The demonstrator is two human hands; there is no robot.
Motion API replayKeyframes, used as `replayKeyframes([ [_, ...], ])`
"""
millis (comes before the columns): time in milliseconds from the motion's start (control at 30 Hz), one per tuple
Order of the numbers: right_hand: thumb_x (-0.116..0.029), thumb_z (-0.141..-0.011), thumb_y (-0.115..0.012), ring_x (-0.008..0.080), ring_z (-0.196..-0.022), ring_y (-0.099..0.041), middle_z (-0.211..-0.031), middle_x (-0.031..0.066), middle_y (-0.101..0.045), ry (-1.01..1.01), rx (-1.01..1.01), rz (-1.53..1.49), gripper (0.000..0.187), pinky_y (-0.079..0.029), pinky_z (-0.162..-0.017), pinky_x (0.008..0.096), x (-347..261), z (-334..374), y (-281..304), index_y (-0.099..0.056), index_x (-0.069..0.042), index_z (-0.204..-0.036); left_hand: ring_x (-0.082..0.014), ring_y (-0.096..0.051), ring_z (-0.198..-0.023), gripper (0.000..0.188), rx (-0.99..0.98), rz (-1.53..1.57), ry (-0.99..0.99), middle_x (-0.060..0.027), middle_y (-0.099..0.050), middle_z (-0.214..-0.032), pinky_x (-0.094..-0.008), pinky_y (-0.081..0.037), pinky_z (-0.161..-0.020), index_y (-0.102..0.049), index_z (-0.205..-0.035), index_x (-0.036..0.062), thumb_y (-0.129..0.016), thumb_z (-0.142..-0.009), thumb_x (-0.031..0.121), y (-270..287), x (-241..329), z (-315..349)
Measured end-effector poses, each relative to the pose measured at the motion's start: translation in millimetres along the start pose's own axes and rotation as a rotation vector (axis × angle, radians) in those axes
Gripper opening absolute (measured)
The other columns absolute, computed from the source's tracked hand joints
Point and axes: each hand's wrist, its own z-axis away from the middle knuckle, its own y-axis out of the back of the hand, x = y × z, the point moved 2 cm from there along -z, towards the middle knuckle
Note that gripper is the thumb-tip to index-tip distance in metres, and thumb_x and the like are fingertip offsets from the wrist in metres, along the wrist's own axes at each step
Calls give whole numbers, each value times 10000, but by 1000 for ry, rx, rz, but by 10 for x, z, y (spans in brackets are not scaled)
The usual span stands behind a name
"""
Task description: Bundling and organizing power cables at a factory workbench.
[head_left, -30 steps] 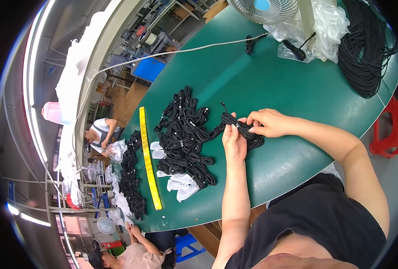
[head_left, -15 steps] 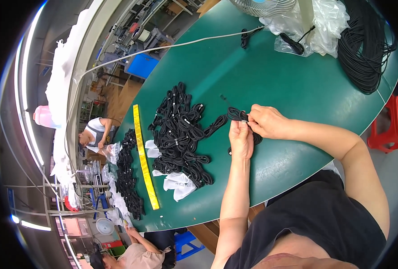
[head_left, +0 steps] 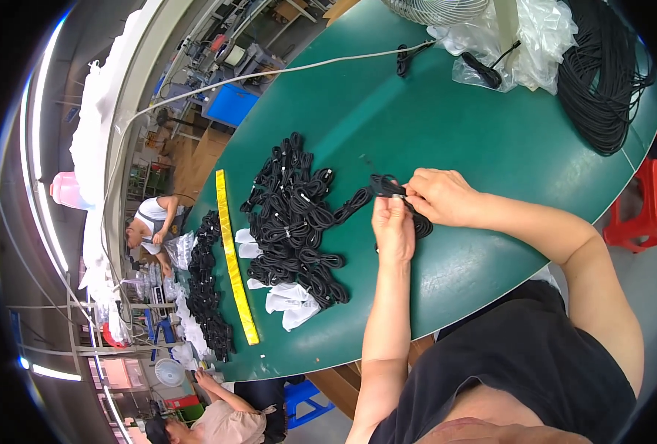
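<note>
A bundle of black cable [head_left: 385, 183] is held up between my two hands over the green table [head_left: 447, 126]. My left hand [head_left: 393, 226] pinches it from below, thumb and fingers closed. From the right, my right hand [head_left: 441, 197] grips the same bundle with closed fingertips. More loops of black cable [head_left: 421, 225] show behind and under my fingers, partly hidden. Left of my hands lies a pile of coiled black cables [head_left: 295, 214], and one coiled cable [head_left: 353, 206] stretches from that pile toward my hands.
A yellow strip [head_left: 236, 259] crosses the table, with more black cables [head_left: 206, 296] beyond it. White bags [head_left: 291, 302] lie beside the pile. At the far right are a fan [head_left: 439, 11], clear bags [head_left: 543, 44] and a large black cable coil [head_left: 602, 81]. Two other people work at the left.
The cable bundle in my hands has turned and shifted slightly; both hands keep their grip. At the far left, one person's arms and posture have changed.
</note>
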Motion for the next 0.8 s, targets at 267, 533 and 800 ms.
replayKeyframes([
  [267,-110,-765,-616,305,-738,-569,-799,121,-551,23,-26,-79,129,-467,-630,396,41,12,-28,-567,-15,-837,-143,-518,-947,249,70,-138,-25,-58,-550,-1047,-307,-423,-852,-479,-1139,44,-503,-906,128,-21,0,34],
  [533,-112,-731,-642,259,-857,-521,-918,86,-536,326,337,124,183,-412,-801,386,-113,-150,383,-583,-39,-888,-84,-510,-569,331,54,-392,30,-49,-552,-882,-183,-379,-430,-527,-1137,0,-600,-815,8,28,251,22],
  [800,-189,-742,-647,224,-785,-545,-749,66,-536,387,-51,307,138,-411,-815,382,208,-163,422,-598,-67,-699,-115,-577,-754,292,-75,-1073,-157,-39,-600,-843,-241,-474,-688,-608,-980,-5,-701,-705,23,-23,270,49],
])
